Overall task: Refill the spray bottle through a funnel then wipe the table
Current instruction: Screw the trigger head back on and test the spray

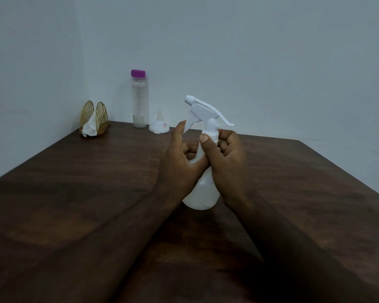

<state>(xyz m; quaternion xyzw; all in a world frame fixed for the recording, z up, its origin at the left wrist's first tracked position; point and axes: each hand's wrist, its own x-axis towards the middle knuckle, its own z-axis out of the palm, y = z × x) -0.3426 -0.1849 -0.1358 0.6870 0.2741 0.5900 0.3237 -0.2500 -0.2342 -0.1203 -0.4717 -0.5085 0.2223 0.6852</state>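
white spray bottle (201, 193), left hand (179, 169) snug around its body, right hand (227, 155) snug around its neck

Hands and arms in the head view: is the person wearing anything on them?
No. The left hand and right hand are bare: no gloves, rings or watch. The left forearm and right forearm are uncovered, no sleeve in view.

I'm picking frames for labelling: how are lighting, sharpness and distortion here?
Head view: dim, flat, bluish light; no glare on the spray bottle; left hand and right hand show no motion blur; near table sinks into shadow, edges splayed by the wide-angle lens; far funnel looks soft.
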